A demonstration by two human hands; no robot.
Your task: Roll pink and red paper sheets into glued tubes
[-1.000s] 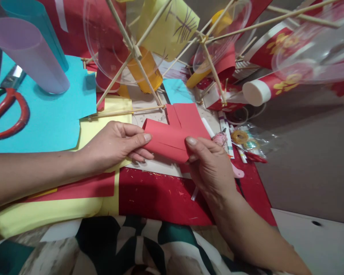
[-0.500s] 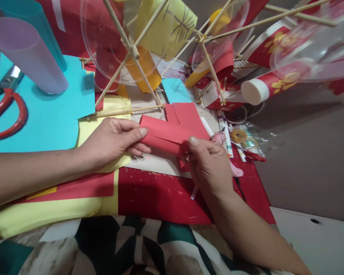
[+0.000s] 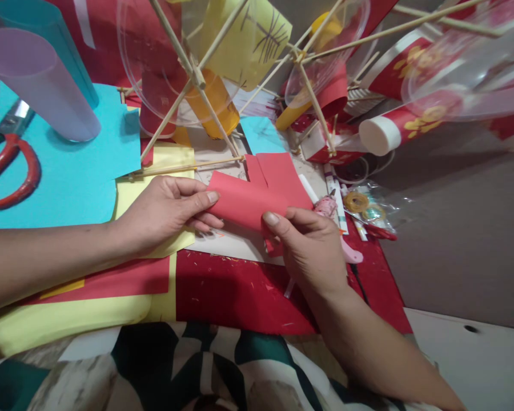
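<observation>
Between my two hands is a rolled piece of red paper, curled lengthwise. My left hand pinches its left end, thumb on top and fingers underneath. My right hand grips the right end, with the thumb pressed on the lower front edge. Under and behind the roll lie more red paper pieces, on a white sheet. Just right of my right hand rests a pink glue gun, partly hidden behind the hand.
A frame of wooden sticks with clear plastic discs stands behind. Scissors and a pale purple cup are on blue paper at left. Markers and a plastic bag lie at right. Red cloth covers the front.
My right thumb has moved left and slightly down along the red paper. The free edge that stood apart across the roll no longer shows; the paper's face looks smooth.
</observation>
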